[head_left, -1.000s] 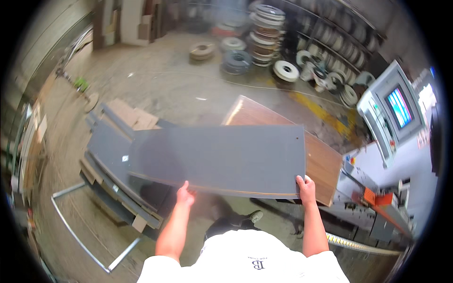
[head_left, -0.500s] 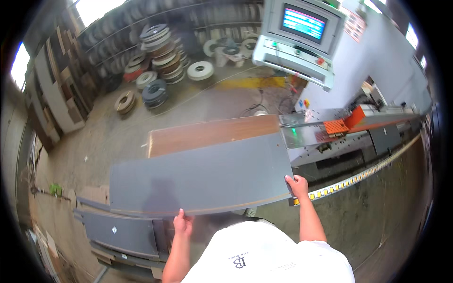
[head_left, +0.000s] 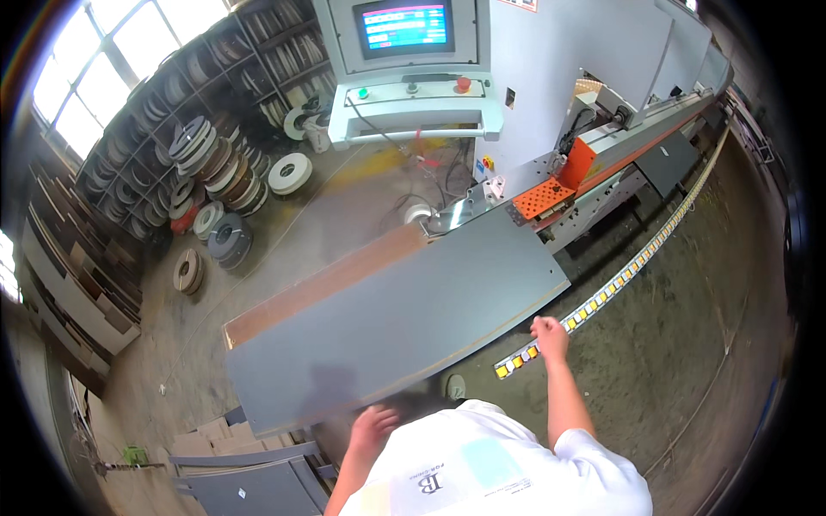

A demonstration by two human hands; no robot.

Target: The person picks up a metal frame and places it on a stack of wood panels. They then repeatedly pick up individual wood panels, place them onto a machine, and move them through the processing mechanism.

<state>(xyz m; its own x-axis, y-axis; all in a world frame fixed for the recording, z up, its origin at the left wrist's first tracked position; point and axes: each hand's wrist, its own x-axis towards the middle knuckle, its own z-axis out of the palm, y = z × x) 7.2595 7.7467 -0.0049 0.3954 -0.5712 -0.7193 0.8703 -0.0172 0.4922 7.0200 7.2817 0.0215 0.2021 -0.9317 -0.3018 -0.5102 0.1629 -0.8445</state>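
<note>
A long grey panel lies slantwise in front of me, its far right end beside the machine's orange perforated guard. My left hand is just off the panel's near edge, slightly blurred, fingers loosely extended and holding nothing. Close to the same edge, further right, my right hand has its fingers curled in, with nothing visible in them. Under the panel's far side, a brown board shows as a strip.
A control console with a lit screen stands ahead. A yellow-and-white roller track runs along the right. More grey panels are stacked at lower left. Coils of edge banding stand on the floor, with boards leaning at far left.
The panel's right end has moved up and right toward the machine. Both hands have come off its edge. The view has turned, bringing the machine more to the middle.
</note>
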